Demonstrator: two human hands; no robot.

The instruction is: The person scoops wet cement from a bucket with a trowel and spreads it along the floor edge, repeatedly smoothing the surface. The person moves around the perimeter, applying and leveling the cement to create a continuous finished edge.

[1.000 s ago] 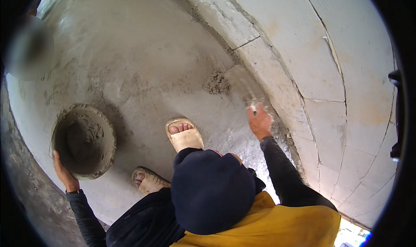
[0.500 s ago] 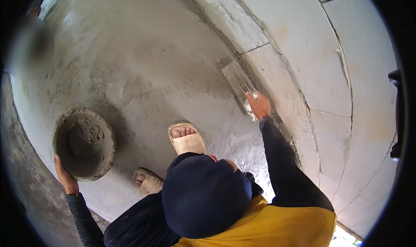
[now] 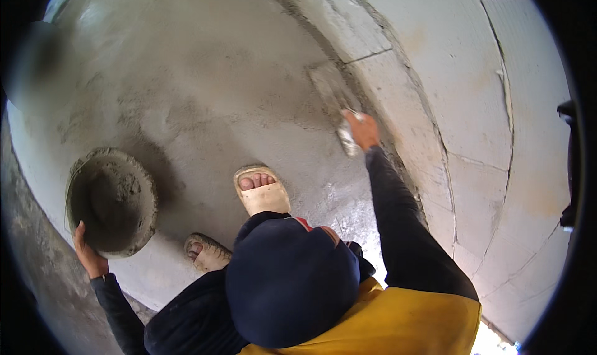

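Observation:
At the left, a round mortar bucket [image 3: 153, 199] caked in grey cement leans toward me, with some wet mortar inside. My left hand [image 3: 92, 255] is closed on its near-left rim. My right hand [image 3: 362, 130] grips the handle of a flat rectangular plastering trowel [image 3: 324, 81]. The trowel's blade lies on the grey cement surface [image 3: 211, 100], close to the foot of the block wall. Motion blurs the blade a little, and my fingers hide part of the handle.
A wall of pale blocks [image 3: 448, 87] with dark joints curves along the right. My sandalled feet, one in a cream sandal [image 3: 266, 199], are on the cement between bucket and trowel. A rough, stained strip [image 3: 43, 255] runs along the left edge.
My right hand and the trowel have moved a little up and left along the wall's foot. The bucket, still in my left hand, appears slightly farther left and up.

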